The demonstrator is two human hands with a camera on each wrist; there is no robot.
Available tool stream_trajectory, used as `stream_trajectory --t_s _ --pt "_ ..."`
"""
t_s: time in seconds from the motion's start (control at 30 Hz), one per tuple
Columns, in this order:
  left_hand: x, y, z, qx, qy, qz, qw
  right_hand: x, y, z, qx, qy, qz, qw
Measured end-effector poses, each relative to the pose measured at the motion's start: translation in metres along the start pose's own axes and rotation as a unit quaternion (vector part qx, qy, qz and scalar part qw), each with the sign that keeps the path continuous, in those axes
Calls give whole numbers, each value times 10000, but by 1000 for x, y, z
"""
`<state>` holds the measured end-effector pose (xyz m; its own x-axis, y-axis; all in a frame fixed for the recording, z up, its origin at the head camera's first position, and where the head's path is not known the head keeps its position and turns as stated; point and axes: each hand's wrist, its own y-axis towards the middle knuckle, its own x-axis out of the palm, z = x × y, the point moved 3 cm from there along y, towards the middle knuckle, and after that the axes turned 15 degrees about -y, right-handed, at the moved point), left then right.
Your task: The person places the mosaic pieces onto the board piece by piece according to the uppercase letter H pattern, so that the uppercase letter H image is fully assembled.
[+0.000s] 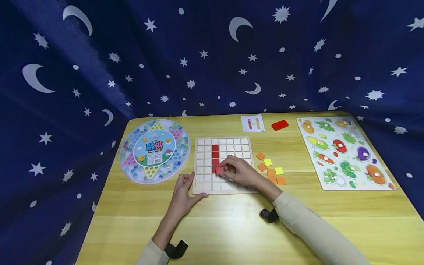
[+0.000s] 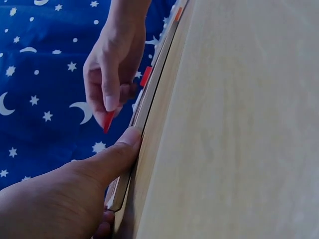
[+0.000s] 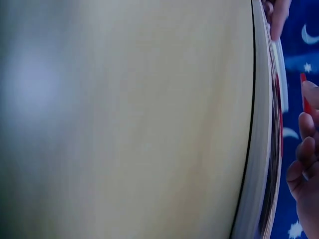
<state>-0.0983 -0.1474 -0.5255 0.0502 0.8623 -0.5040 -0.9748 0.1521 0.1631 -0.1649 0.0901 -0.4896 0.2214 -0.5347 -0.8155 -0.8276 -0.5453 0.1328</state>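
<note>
A white grid board (image 1: 233, 187) lies on the table with a column of red square tiles (image 1: 215, 154) in it. My right hand (image 1: 239, 171) pinches a red tile (image 1: 219, 170) at the lower end of that column; in the left wrist view this tile (image 2: 108, 121) is tilted, held above the board. The right wrist view shows the fingers (image 3: 308, 144) around the tile (image 3: 306, 103). My left hand (image 1: 183, 197) rests at the board's lower left corner, thumb along the front edge; the left wrist view has its thumb (image 2: 117, 158) against the board's side (image 2: 149, 94).
Loose orange tiles (image 1: 281, 180) and yellow tiles (image 1: 279, 171) lie right of the board. Behind are a small pattern card (image 1: 253, 129) and a red block (image 1: 279, 125). A round marble game (image 1: 129, 151) is at left, a vegetable puzzle board (image 1: 334, 167) at right.
</note>
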Motion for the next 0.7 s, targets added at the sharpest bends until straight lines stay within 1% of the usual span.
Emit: stream_trajectory --t_s 0.07,0.13,0.2,0.3,0.37,0.7 --pt "0 0 0 -1 -3 -14 10000 5 0 -5 -100 -111 -108 9998" --pt "0 0 0 16 -20 -23 10000 10 0 -9 -185 -339 -197 9991" --pt "1 1 0 14 -31 -47 10000 14 -1 -11 -272 -596 -245 9975" --pt "0 4 0 -19 -35 -93 9999 16 0 -12 -337 -846 -248 9955" --pt "0 5 0 -63 -50 -119 9999 16 0 -12 -362 -897 -207 9951" --pt "0 -1 -1 -191 -103 -100 9997 21 -2 -11 -447 -626 5 9970"
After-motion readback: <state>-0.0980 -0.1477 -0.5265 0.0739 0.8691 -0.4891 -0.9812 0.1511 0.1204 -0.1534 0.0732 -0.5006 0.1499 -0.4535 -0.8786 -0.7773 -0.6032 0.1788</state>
